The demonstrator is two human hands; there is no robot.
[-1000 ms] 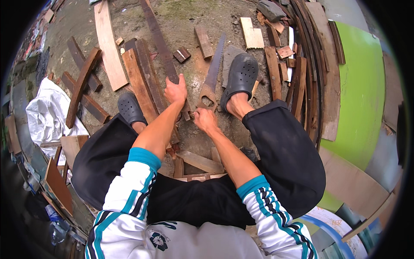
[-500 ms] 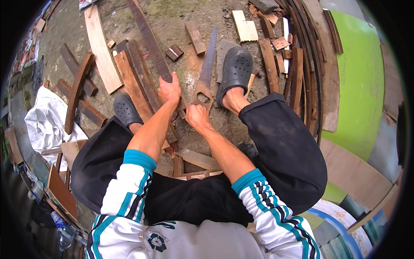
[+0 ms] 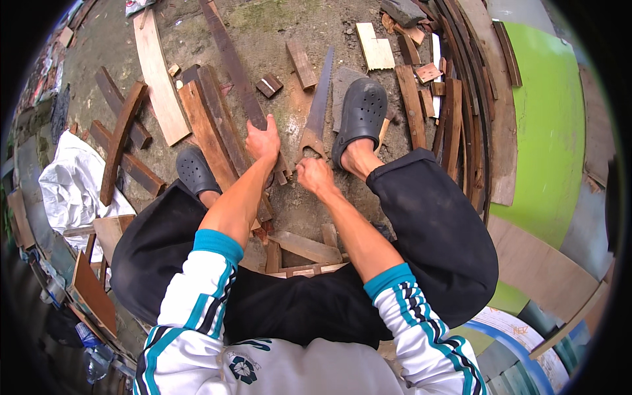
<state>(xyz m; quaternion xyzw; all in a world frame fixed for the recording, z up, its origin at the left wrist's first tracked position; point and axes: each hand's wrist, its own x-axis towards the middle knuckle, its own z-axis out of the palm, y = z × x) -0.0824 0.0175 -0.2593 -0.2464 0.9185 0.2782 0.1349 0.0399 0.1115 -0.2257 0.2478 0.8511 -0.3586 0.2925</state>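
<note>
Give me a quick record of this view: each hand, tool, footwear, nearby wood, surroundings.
Left hand: gripping the long dark plank
Right hand: curled at the handle of the saw
Tool: saw, blade pointing away from the person
Footwear: dark left clog, right clog
Nearby wood: small dark block, pale board
Surroundings: white sack left, green panel right

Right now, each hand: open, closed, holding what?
Left hand: closed on the long dark wooden strip.
Right hand: curled at the saw's handle; whether gripping cannot be told.
</note>
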